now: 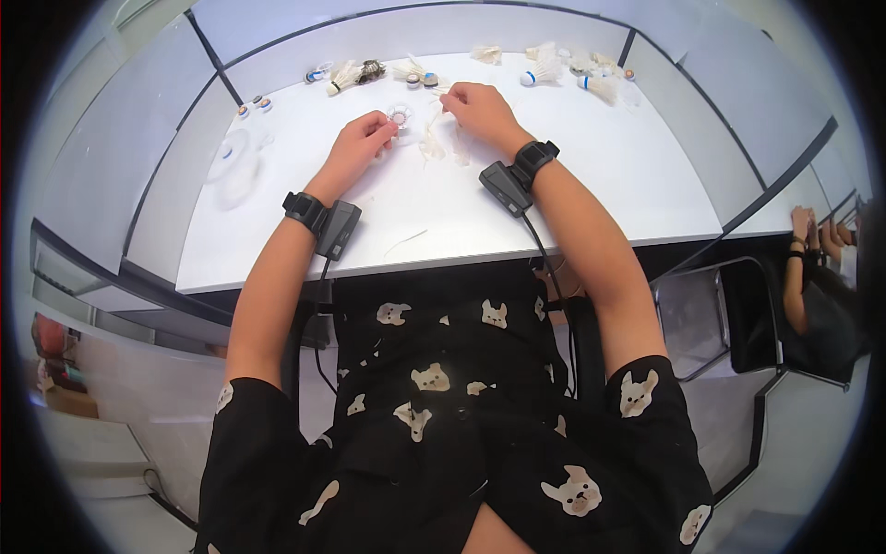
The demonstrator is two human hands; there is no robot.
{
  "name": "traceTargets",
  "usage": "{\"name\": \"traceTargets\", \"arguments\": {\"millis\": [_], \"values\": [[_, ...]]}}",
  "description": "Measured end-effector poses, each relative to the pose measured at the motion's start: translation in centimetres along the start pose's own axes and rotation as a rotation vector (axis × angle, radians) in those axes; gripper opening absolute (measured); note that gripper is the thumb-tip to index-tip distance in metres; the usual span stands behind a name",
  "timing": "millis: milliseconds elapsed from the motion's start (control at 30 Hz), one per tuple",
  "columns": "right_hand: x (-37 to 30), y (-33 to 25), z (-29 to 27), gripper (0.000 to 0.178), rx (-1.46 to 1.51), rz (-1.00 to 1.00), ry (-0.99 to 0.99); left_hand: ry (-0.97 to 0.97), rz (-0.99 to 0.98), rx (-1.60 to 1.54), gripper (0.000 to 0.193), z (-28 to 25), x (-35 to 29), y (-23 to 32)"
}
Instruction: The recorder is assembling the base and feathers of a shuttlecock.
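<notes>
My left hand (362, 143) is closed, thumb against fingers, on a small round translucent piece (400, 115) with a reddish ring at its middle. To its right, my right hand (480, 109) is closed in a pinch over the white table (517, 212). A thin pale strip, like a feather, shows at its fingertips, too small to make out surely. Loose pale feathers (431, 143) lie between and below the two hands. Just beyond them are small round shuttlecock bases (413, 82) and a white shuttlecock (403, 68).
Shuttlecocks (543, 71) lie along the back, some with blue bands, beside a darker bundle (372, 71). Several loose bases (265, 105) sit at the left, near a translucent plastic item (231, 171). Low partitions (683, 138) enclose the table. Another person (821, 286) sits at far right.
</notes>
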State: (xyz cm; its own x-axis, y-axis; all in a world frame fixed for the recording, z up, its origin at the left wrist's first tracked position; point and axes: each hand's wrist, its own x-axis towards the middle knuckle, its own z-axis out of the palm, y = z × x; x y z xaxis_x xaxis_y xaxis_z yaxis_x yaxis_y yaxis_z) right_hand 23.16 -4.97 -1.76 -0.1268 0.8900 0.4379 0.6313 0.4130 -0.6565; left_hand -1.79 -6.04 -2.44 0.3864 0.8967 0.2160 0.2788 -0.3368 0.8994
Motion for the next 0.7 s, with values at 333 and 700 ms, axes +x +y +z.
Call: {"name": "traceTargets", "arguments": {"millis": [333, 700], "values": [[0.0, 1.0, 0.2, 0.029, 0.02, 0.048, 0.032, 0.003, -0.001, 0.021, 0.024, 0.2, 0.7, -0.4], [0.1, 3.2, -1.0, 0.029, -0.185, 0.222, 0.176, 0.055, 0.028, 0.101, 0.023, -0.3, 0.6, -0.7]]}}
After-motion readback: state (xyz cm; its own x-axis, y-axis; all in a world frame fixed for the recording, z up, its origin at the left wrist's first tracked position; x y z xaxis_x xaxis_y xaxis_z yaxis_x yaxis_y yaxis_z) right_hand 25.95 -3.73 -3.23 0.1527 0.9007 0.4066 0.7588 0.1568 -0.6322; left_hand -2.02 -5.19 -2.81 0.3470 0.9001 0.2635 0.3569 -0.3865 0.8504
